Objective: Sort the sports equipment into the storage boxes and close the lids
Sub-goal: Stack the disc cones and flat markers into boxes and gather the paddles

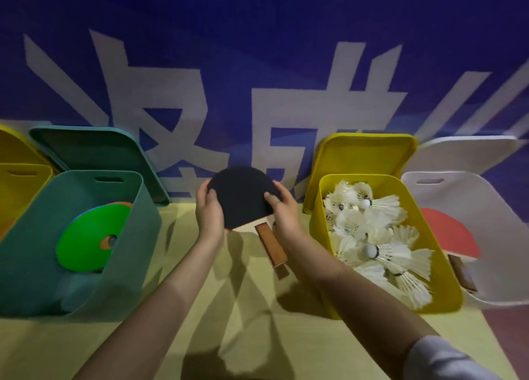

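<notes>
Both hands hold a black paddle over the table, mid-sort, with every visible lid up.

Nearest, the left hand [209, 211] and right hand [282, 211] grip the black-faced paddle [241, 197] by opposite edges of its blade, fingers curled round the rim, its wooden handle pointing back toward the person and clear of the yellow table [243, 308]. Left of the paddle, the green box [51, 265] already holds flat coloured discs [86, 236]; right of it, the yellow box [446, 288] is full of shuttlecocks [369, 236], and beyond that the white box [498, 236] holds a red paddle [449, 231]. Further back, the green, yellow and white lids lean open against the blue banner [257, 50]. I judge the sorting well advanced: this paddle likely belongs with the red one, and all lids remain to close.
</notes>
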### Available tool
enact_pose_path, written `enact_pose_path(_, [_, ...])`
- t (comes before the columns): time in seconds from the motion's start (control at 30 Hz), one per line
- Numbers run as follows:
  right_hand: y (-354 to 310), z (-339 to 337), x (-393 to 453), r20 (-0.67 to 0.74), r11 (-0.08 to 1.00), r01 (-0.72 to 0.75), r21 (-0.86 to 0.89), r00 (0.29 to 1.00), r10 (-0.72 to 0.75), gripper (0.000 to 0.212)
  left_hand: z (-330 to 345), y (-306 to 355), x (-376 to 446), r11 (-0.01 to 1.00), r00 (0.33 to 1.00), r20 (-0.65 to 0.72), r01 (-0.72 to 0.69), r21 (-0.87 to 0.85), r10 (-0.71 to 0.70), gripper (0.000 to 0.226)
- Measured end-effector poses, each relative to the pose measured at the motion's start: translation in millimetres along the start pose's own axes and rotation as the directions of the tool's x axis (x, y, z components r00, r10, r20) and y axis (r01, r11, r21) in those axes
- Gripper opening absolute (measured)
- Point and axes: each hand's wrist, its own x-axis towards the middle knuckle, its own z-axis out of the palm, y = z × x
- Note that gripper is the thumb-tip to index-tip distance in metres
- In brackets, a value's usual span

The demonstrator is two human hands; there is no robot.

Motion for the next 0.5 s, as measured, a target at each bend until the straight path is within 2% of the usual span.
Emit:
enact_pose_path(0.1, [-42,-53,-13,-0.050,0.995,0.099,0.032,0.994,-0.098,0.038,32,22,-48,0.997,0.988,0.137,-0.074,-0.015,0.075,0.036])
enact_pose_path(0.17, [-62,-98,-22,-0.088,0.988,0.153,0.025,0.985,-0.150,0.039,52,28,-78,0.990,0.956,0.258,-0.143,-0.001,0.138,0.035])
enact_pose_path(0.27, [-75,-172,-33,-0.169,0.973,0.232,-0.006,0.959,-0.229,0.038,80,17,-115,0.956,0.920,0.348,-0.248,0.154,0.182,0.034])
enact_pose_path(0.43, [-75,-303,-47,-0.343,0.970,0.236,-0.057,0.908,-0.241,0.037,127,-27,-173,0.818,0.790,0.592,-0.441,0.371,0.158,0.029])
enact_pose_path(0.5, [-70,-346,-53,-0.418,0.972,0.208,-0.109,0.878,-0.234,0.034,149,-43,-191,0.725,0.733,0.662,-0.540,0.428,0.156,0.032])
